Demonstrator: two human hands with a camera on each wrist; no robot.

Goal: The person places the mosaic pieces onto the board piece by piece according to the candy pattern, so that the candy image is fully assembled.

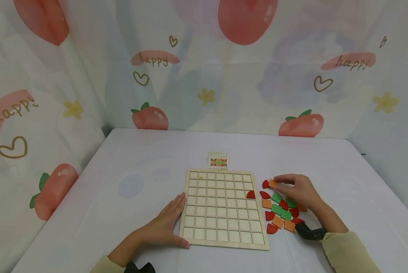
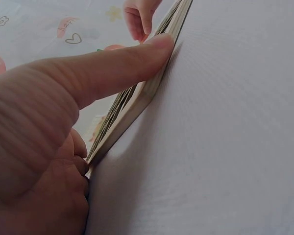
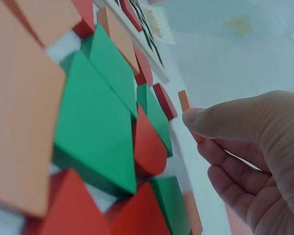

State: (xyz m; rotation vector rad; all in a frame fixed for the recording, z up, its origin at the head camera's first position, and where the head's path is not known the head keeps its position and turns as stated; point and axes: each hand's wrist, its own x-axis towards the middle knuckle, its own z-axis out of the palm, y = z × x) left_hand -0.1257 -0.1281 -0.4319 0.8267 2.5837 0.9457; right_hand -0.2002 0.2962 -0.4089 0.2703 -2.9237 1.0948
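A square wooden grid board (image 1: 222, 241) lies on the table, with one red quarter-round piece (image 1: 251, 195) in a cell by its right edge. My left hand (image 1: 164, 223) rests at the board's near left corner, fingers stretched along the left edge. Its thumb (image 2: 130, 66) presses the front edge. Between thumb and fingers, my right hand (image 1: 299, 189) pinches an orange square tile (image 3: 184, 101) above the far end of the loose pieces. Green tiles (image 1: 276, 209), red pieces (image 1: 272, 228) and orange tiles (image 1: 289, 226) lie beneath and in front of that hand.
A small pattern card (image 1: 218, 156) with a coloured design lies just beyond the board's far edge. White cloth (image 1: 149, 151) covers the table. A printed curtain (image 1: 197, 76) hangs behind and to the left.
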